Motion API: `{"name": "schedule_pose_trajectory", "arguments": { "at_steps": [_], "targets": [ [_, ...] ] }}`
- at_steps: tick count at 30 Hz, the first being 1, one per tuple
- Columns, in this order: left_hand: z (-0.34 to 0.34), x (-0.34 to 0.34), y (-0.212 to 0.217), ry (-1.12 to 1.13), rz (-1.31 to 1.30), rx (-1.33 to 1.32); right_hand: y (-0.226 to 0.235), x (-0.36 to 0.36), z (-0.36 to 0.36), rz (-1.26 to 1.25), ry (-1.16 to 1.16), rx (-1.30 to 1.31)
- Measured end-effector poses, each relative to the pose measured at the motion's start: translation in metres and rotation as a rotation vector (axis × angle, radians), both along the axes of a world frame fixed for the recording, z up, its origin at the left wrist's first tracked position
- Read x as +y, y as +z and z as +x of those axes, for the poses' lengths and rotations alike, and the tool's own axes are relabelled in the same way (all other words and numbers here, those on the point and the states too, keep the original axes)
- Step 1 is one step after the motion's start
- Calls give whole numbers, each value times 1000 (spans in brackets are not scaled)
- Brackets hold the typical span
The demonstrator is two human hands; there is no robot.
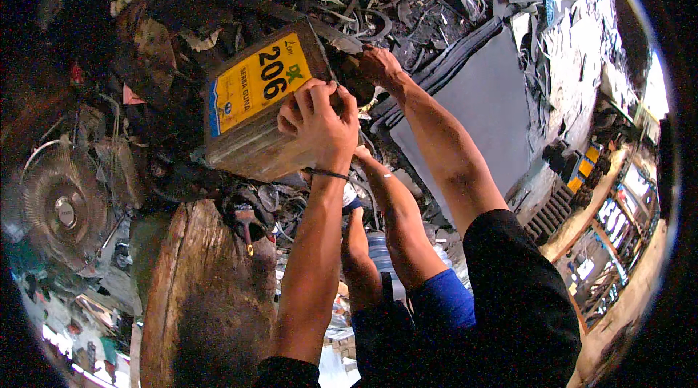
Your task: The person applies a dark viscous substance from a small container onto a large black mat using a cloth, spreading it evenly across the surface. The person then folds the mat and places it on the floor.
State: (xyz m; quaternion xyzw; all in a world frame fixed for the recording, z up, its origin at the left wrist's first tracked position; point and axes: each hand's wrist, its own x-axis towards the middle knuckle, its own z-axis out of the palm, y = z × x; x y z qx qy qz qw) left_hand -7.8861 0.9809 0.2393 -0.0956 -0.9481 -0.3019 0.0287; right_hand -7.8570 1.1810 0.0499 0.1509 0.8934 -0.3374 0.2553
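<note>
A square metal tin [254, 144] with a yellow and blue label lies tilted in front of me, its brown side turned up. My left hand [320, 119] is closed over the tin's near right edge, with the fingers bent against its labelled face. Just beyond, my right hand [382, 67] is closed beside the tin's right end, where it looks dark. A greyish strip [343, 42] lies by its fingertips; whether the hand holds that strip, I cannot tell. What the right fingers grip is hidden.
Stacked grey sheets [476, 108] lie to the right of my right forearm. A fan [67, 210] stands at far left, near a rough wooden block [171, 286] with a brush [247, 229] by it. Dark scraps [407, 21] fill the far side. My bare legs [400, 224] are below.
</note>
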Motion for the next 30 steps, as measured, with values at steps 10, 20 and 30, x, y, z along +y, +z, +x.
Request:
{"name": "schedule_pose_trajectory", "arguments": {
  "at_steps": [10,20,30],
  "targets": [
    [-5,0,5,-39,33,33,-23,20,23,224,30,42],
    [-6,0,1,-18,46,21,-33,14,19,182,85,35],
    [-2,-8,4,-10,-1,33,-4,0,1,126,50,-49]
  ]
}}
